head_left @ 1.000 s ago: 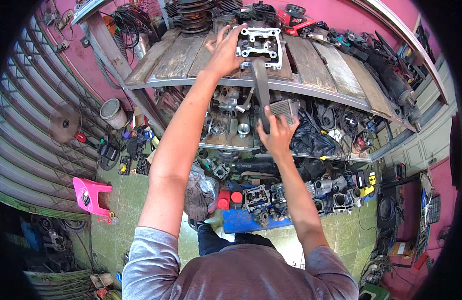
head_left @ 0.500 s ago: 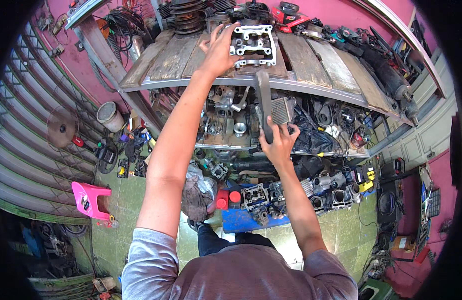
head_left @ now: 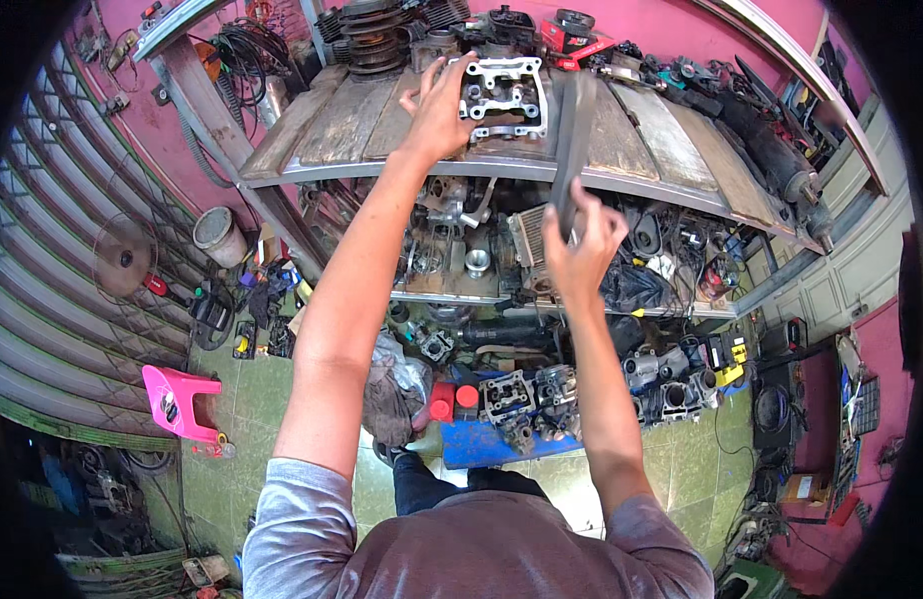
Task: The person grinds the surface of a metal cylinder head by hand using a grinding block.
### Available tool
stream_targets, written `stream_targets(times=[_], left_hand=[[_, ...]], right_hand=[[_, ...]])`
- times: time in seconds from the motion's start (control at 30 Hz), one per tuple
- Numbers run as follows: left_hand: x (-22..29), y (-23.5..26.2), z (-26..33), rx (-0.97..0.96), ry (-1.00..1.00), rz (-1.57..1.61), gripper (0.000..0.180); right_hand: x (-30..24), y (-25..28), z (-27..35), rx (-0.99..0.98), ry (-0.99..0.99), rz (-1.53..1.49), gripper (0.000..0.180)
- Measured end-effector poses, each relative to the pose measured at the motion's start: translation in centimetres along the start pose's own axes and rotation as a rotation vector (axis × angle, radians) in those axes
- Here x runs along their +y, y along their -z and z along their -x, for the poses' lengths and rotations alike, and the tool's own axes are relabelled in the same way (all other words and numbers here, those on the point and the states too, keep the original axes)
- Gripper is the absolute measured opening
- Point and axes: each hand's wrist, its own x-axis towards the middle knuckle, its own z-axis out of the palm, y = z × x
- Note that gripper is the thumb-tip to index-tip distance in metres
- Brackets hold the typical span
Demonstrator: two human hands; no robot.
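On the wooden bench top, a silvery engine cylinder head (head_left: 505,103) stands with its open, bolted side toward me. My left hand (head_left: 443,110) is closed around its left edge, thumb at the lower corner and fingers over the top. My right hand (head_left: 585,240) grips the lower end of a long flat grey bar (head_left: 573,140), shaped like a file and blurred by motion. That bar points up and away, just right of the cylinder head, with a narrow gap seeming to lie between them. Its lower end is partly hidden by my fingers.
The plank bench (head_left: 331,115) has a metal front edge. Stacked cylinder barrels (head_left: 369,40) and a red box (head_left: 571,45) stand along its back. Engine parts fill the shelf below. A blue low table (head_left: 471,446) holds more castings; a pink stool (head_left: 185,399) stands left.
My right hand has moved up and to the right with the grey bar, which now tilts rightward. The cylinder head has shifted very slightly; my left hand still holds it.
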Motion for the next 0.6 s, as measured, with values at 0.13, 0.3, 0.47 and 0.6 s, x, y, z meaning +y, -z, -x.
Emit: stream_targets(times=[0.13, 0.3, 0.47, 0.6], left_hand=[[1.8, -0.2, -0.1, -0.016, 0.007, -0.038, 0.105], [0.9, 0.0, -0.1, 0.012, 0.014, -0.045, 0.104], [1.1, 0.0, 0.2, -0.007, 0.042, -0.059, 0.104], [1.6, -0.4, 0.0, 0.010, 0.004, -0.029, 0.102]], right_hand=[[0.6, -0.5, -7.2, -0.025, -0.001, 0.045, 0.038], [1.8, -1.9, -2.9, -0.153, -0.153, -0.080, 0.044], [2.3, -0.4, -0.9, -0.211, -0.190, -0.061, 0.045], [3.0, -2.0, -5.3, -0.126, -0.094, 0.016, 0.042]])
